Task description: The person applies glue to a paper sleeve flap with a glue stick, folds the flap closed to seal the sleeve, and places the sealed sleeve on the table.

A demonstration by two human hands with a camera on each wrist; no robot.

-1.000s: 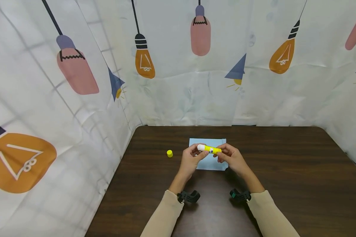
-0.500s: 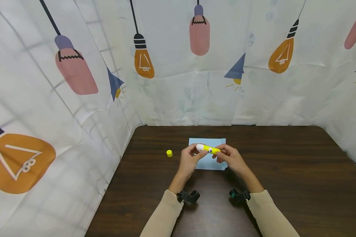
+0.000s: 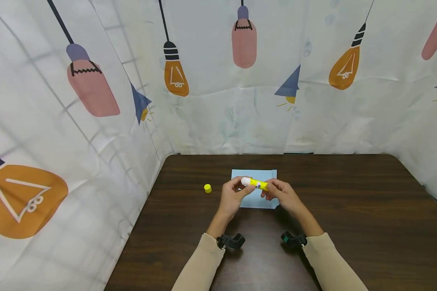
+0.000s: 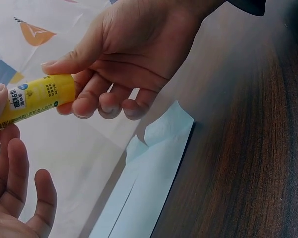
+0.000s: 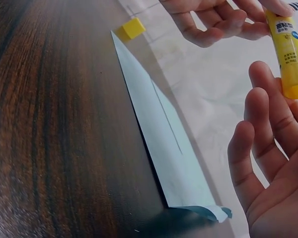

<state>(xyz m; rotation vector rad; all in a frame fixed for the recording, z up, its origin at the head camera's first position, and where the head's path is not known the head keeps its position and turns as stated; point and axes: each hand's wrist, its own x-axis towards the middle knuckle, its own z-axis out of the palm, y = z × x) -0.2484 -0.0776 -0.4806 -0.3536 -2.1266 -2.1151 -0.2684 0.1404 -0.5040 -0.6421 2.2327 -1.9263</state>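
Observation:
Both hands hold an uncapped glue stick (image 3: pixel 258 185) above a light blue paper (image 3: pixel 259 202), its white end toward the left. My left hand (image 3: pixel 233 196) pinches the body near the white end between thumb and fingers. At the other end, the right hand (image 3: pixel 285 195) has thumb and forefinger on the yellow base (image 4: pixel 64 88), as the left wrist view shows. Printed lettering runs along the glue stick (image 5: pixel 288 49) in the right wrist view. The remaining fingers of the right hand (image 5: pixel 283 168) are spread loosely below it.
A yellow cap (image 3: pixel 207 188) stands on the dark wooden table (image 3: pixel 349 210), left of the paper. One end of the paper (image 4: pixel 164 144) curls up and has a slit in it. Patterned cloth (image 3: pixel 218 121) hangs behind and to the left.
The right fingertips have shifted slightly at the base of the glue stick and cover a little more of it. The left hand keeps its hold; paper and cap stay put.

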